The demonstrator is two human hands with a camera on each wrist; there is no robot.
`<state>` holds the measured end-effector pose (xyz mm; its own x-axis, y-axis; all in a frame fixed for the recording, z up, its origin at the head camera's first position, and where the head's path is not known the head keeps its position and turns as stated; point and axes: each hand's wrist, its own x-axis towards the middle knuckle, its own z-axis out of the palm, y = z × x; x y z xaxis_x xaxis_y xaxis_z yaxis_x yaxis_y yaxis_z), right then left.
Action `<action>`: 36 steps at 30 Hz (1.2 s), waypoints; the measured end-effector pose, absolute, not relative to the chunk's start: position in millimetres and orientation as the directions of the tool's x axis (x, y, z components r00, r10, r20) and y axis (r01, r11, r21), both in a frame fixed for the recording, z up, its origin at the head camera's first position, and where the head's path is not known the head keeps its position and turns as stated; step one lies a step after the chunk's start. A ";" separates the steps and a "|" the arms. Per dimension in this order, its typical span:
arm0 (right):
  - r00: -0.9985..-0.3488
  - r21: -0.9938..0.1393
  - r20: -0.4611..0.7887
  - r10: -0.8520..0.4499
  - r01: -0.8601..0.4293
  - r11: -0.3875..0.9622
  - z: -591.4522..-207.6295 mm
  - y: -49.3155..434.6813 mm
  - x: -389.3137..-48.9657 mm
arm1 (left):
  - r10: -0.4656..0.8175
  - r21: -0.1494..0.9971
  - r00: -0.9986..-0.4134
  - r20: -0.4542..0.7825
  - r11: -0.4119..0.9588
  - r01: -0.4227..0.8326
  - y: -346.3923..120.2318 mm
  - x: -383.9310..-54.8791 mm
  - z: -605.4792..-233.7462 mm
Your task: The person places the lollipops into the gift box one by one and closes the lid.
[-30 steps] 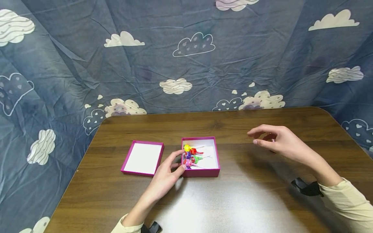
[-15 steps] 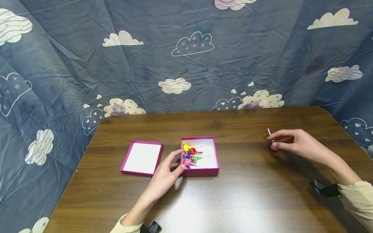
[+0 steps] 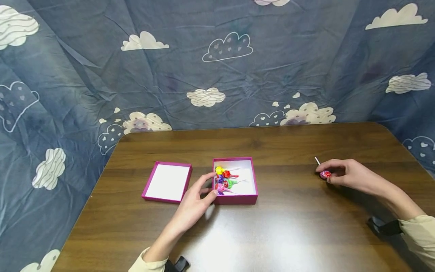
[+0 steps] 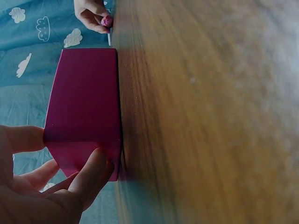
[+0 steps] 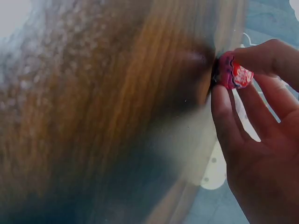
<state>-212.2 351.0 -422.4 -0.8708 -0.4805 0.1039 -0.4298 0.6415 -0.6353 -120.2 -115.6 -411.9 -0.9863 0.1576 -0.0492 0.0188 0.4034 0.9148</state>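
A magenta box (image 3: 235, 200) with a white inside stands on the table, its lid off. Several wrapped lollipops (image 3: 231, 183) lie inside, heads toward the left wall and sticks to the right. My left hand (image 3: 193, 206) rests its fingers against that left wall; in the left wrist view the fingertips (image 4: 97, 156) touch the side and upper edge, without wrapping round the box. Well to the right, my right hand (image 3: 350, 175) pinches a pink-and-red lollipop (image 3: 325, 174) between thumb and fingers, close to the tabletop. Its white stick points away from me.
Left of the box lies the magenta lid (image 3: 168, 182), white inside facing up. Both stand on a brown wooden table (image 3: 272, 234) with rounded far corners. A dark blue cloth (image 3: 176, 71) with cloud prints hangs behind the table.
My right hand has moved right and down to the lollipop and taken hold of it, and the lollipop's stick has turned slightly. My left hand has stayed at the box.
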 end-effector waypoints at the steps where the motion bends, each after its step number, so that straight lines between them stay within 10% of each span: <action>1: -0.862 -0.631 0.117 -0.493 -0.447 0.634 -422.3 351.7 -212.3 | 0.159 0.915 -0.986 -0.049 0.402 0.020 -115.4 -120.3 -411.4; 36: -0.832 -0.580 0.224 -0.508 -0.532 0.616 -391.5 283.1 -177.2 | 0.156 0.921 -0.984 -0.081 0.389 -0.014 -113.6 -119.2 -410.5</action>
